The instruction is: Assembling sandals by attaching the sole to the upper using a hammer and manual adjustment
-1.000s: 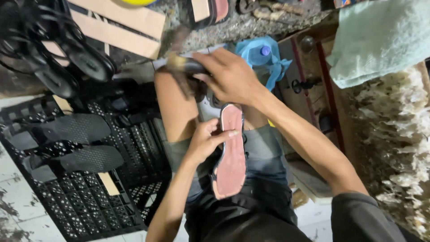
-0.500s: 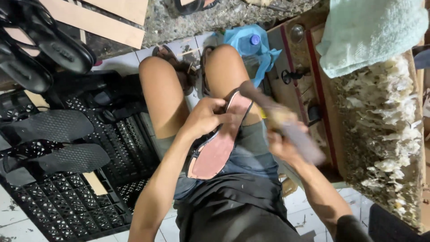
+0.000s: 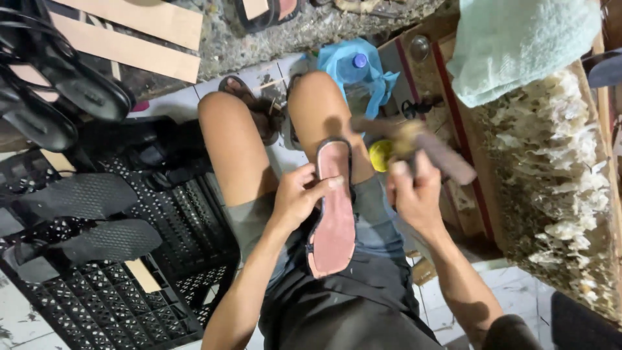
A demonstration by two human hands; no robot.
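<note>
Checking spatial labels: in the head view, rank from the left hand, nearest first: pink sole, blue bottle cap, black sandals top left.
1. Pink sole: under the left hand, on the lap.
2. Blue bottle cap: ahead, past the knees.
3. Black sandals: far top left.

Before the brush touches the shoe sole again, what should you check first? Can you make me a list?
1. Pink, flat shoe sole lies steady along the right thigh: ok.
2. Left hand grips the sole's edge near its upper end: ok.
3. Right hand has a firm hold on the blurred brown-handled brush: cannot tell, it is blurred.
4. Brush is lifted clear of the sole, off to the right side: ok.
5. Left fingers reach onto the pink face where the brush may pass: not ok.
6. Small round yellow tin beside the knee sits within reach: ok, though whether it is open cannot be told.
</note>
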